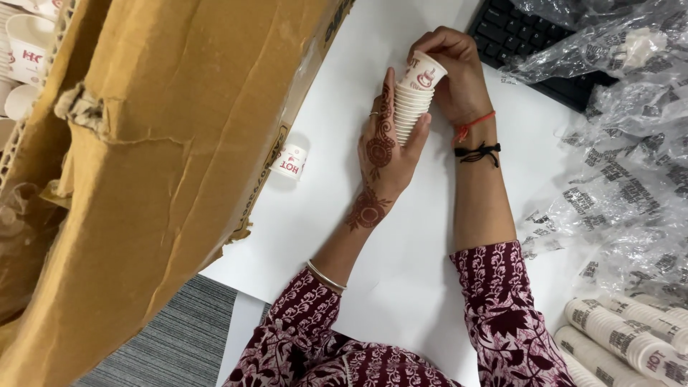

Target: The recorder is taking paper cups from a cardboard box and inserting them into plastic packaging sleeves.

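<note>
A big cardboard box (165,143) is looming at the left, a lone paper cup (290,161) lying beside it on the white counter (401,272). The left hand (383,147) is cupping a stack of cups (414,100), fingers closing round it; the right hand (455,72) is gripping its top. Crumpled plastic wrap (623,143) is sitting right.

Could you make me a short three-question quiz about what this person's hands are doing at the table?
1. True or false: both hands grip the stack of paper cups.
2. Which hand is on the top cup: A left, B right?
3. What lies alone beside the cardboard box?

Key
1. True; the left hand steadies the stack's side.
2. B.
3. A single paper cup on its side on the white table.
</note>
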